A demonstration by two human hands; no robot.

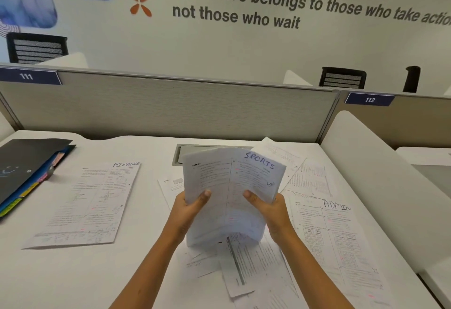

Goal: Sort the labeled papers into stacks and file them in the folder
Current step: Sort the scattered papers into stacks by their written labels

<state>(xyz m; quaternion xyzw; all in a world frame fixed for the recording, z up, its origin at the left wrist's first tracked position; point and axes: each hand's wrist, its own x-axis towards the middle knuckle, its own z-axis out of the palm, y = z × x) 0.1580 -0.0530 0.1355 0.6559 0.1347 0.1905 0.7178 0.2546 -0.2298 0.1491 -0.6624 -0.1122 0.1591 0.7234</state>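
Above the scattered papers (246,267) at the near middle of the desk (73,279), the left hand (189,211) and right hand (268,208) each pinch a side edge of the SPORTS sheaf (231,186), thumbs on its face; it looks light, thin and floppy, bowing between the 2 grips, so holding both edges low seems wise; FINANCE (87,206) lies left, ADMIN (336,233) right, the folder (26,169) far left.

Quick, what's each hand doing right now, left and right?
Left hand: grips the left edge of the SPORTS papers, thumb on front.
Right hand: grips the right edge of the same papers, thumb on front.
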